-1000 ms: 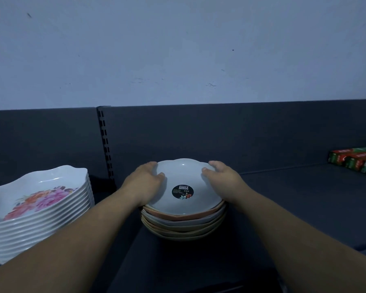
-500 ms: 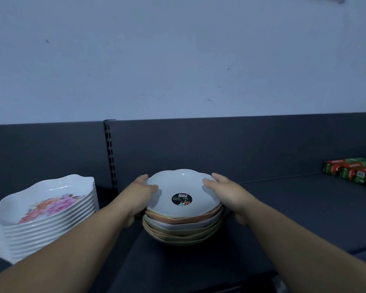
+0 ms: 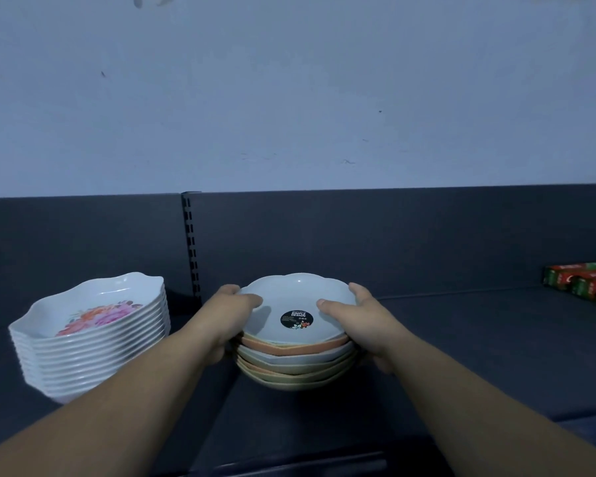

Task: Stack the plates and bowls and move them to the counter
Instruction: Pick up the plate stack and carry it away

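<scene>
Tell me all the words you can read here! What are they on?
"SIMPLE DESIGN": on the round black sticker inside the top bowl of the middle stack.
Smaller lines under it on the sticker: too small to read.
White print on the red and green boxes at the far right: too blurred to read.
Floral plates on the left: no words, only flowers.

Top bowl (image 3: 298, 306) pale blue-white, with a round black sticker (image 3: 297, 320) lettered in white. Beneath it, bowls banded orange, white and tan. Left, white scalloped plates (image 3: 93, 339) with pink-orange flowers. Dark grey shelf (image 3: 461, 356); red-and-green boxes (image 3: 585, 282) far right.
</scene>
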